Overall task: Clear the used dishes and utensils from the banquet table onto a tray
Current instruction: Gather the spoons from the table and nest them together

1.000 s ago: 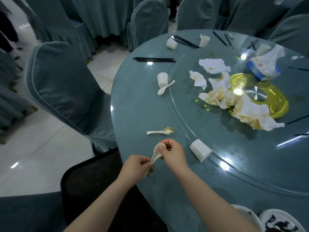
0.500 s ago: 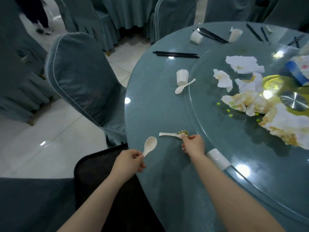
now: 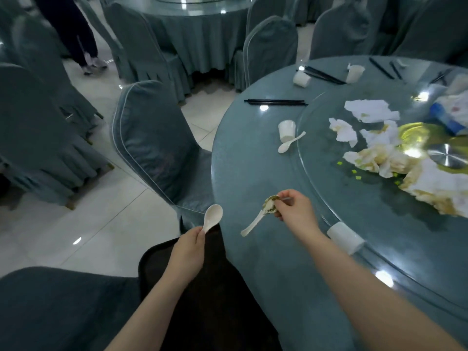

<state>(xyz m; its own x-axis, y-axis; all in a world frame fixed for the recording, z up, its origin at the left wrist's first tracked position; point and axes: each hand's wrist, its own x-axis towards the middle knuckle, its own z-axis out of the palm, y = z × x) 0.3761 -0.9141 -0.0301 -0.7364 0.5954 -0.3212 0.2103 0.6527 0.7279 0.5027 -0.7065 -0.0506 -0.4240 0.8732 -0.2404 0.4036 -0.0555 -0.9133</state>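
Our left hand (image 3: 188,250) grips a clean white ceramic soup spoon (image 3: 212,217) by its handle over the black tray (image 3: 157,264); right hand (image 3: 295,211) pinches a soiled white spoon (image 3: 260,216) above the round teal table (image 3: 253,173).

White spoons (image 3: 212,217), teal table (image 3: 253,178)

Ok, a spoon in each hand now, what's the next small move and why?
Probably swing both spoons down to the black tray under the left hand. That hand holds a clean spoon right above it; the right hand pinches the dirty spoon by its bowl, already off the table. Both hands are full.
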